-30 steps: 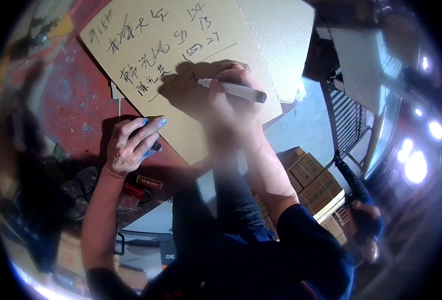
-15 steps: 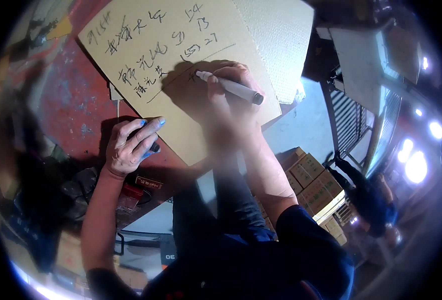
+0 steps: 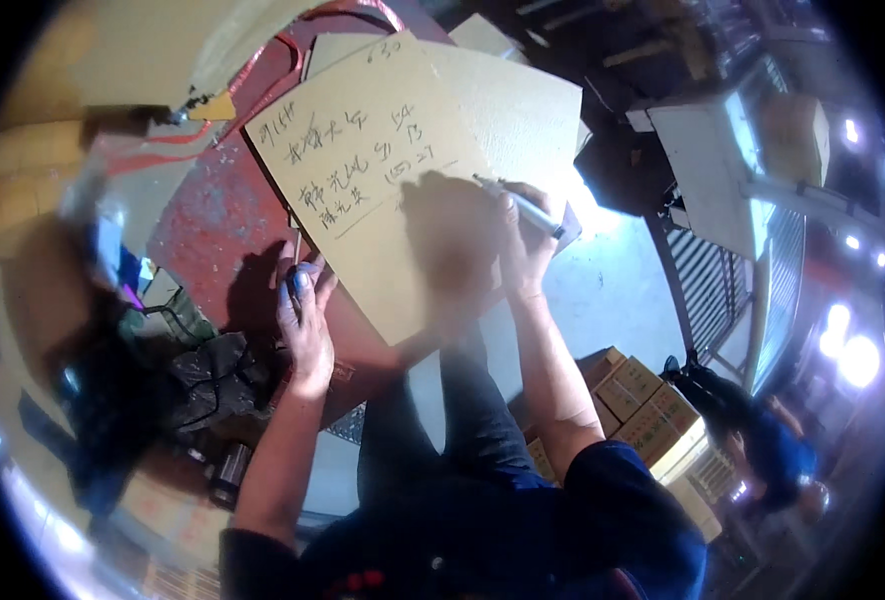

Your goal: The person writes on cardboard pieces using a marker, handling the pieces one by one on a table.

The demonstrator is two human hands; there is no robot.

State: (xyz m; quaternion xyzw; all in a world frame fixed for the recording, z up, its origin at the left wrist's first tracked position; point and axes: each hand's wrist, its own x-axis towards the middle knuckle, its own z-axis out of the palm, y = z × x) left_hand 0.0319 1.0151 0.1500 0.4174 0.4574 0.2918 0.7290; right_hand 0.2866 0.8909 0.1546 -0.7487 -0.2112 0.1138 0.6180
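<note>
A tan cardboard sheet (image 3: 383, 270) bears several lines of dark handwriting. Over its right part, my right hand (image 3: 526, 240) is closed round a white marker (image 3: 533, 212) with a dark rear end. The marker's tip points up and left, near the drawn line; whether it touches the sheet I cannot tell. My left hand (image 3: 308, 325) is beside the sheet's lower left edge, fingers upward and partly curled, with blue stains on the fingertips. What lies between those fingers is hard to make out. A pale textured board (image 3: 533, 105) shows from under the sheet on the right.
The sheet rests over a worn red surface (image 3: 213, 215). A dark bag (image 3: 213, 385) lies left of my left forearm. Stacked cartons (image 3: 653, 405) stand at the lower right, near another person (image 3: 763, 440). A slatted metal rack (image 3: 708, 265) stands at the right.
My right hand with the marker has lifted off the writing spot toward the sheet's right edge. My left hand has turned more upright; the dark piece between its fingers no longer shows clearly. The view has shifted.
</note>
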